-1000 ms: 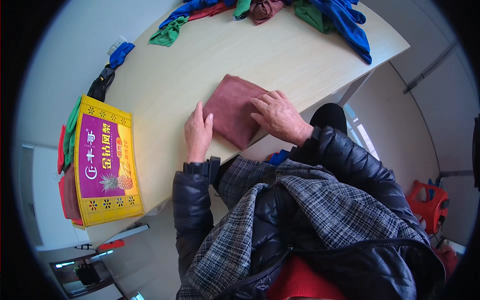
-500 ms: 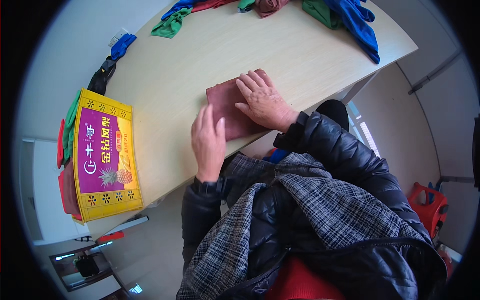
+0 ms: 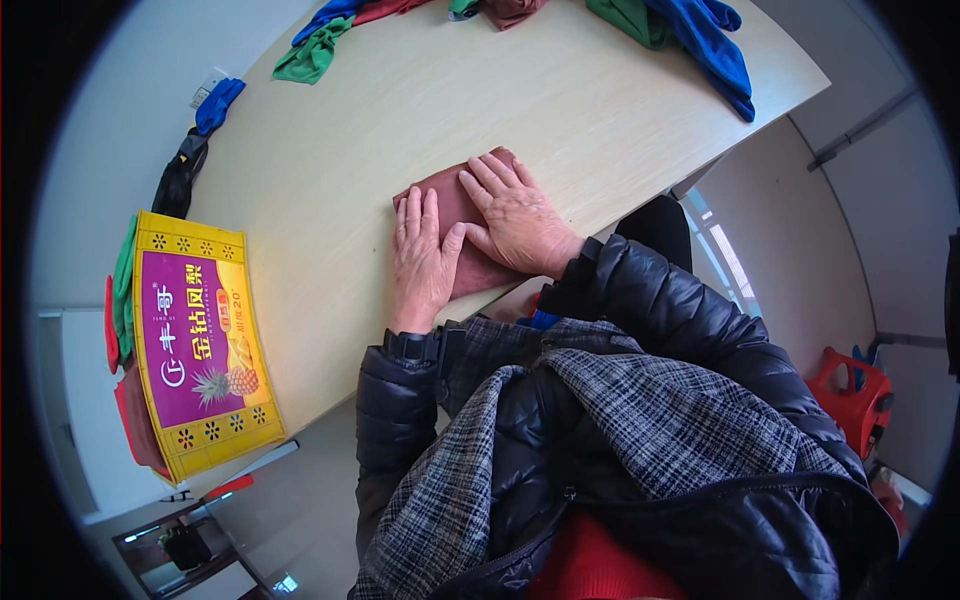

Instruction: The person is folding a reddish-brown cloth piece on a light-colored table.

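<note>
Pale floor shows below one pale table, and at the table's near edge lies one folded brown cloth. Low and to the right of the cloth, one red plastic object stands on the floor. Two hands lie flat on the cloth, fingers straight, gripping nothing: the left hand covers its left part, the right hand its right, thumbs close together. Left of the cloth stands one yellow-and-purple box, with green, red and brown fabric showing past it. Beyond the cloth, leftward, lie one black item and one blue item; straight beyond are several loose pieces, blue, green, red and brown, overlapping too much to count surely.
</note>
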Tool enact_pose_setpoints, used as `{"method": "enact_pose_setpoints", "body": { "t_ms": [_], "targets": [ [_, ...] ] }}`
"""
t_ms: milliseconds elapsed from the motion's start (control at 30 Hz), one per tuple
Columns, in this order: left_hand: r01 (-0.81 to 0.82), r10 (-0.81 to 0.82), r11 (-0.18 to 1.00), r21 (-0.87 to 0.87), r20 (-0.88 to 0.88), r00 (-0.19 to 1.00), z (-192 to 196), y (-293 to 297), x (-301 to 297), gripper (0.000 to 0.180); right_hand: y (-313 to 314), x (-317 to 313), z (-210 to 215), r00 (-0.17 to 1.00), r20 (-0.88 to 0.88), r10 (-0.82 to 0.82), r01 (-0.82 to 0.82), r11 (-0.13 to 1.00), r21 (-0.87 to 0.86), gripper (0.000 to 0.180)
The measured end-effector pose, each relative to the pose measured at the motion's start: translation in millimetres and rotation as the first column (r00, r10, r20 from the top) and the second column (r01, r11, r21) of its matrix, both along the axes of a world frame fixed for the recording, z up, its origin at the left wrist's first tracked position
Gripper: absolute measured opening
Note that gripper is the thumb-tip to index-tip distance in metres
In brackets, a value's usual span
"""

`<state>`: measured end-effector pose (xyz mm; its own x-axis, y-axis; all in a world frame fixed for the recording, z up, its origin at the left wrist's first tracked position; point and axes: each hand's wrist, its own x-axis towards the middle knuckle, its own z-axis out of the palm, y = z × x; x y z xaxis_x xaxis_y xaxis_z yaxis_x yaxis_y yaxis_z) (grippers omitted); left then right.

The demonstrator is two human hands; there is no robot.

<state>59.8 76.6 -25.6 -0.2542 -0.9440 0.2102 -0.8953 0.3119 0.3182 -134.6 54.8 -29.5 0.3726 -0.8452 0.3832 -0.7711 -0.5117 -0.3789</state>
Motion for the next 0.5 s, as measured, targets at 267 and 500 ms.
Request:
{"method": "enact_pose_setpoints", "body": {
  "t_ms": [267,500],
  "targets": [
    [-0.036,0.039,0.999,-0.03,0.103,0.994,8.7,7.9,-3.1,0.076,6.2,-4.0,16.4,0.996,-0.086,0.013,-0.012,1.0,0.015,0.071],
    [0.066,-0.061,0.996,-0.065,0.064,0.996,11.6,9.6,-13.2,0.074,9.3,6.9,9.9,0.991,-0.136,0.016,-0.023,0.999,-0.049,0.067]
  ]
}}
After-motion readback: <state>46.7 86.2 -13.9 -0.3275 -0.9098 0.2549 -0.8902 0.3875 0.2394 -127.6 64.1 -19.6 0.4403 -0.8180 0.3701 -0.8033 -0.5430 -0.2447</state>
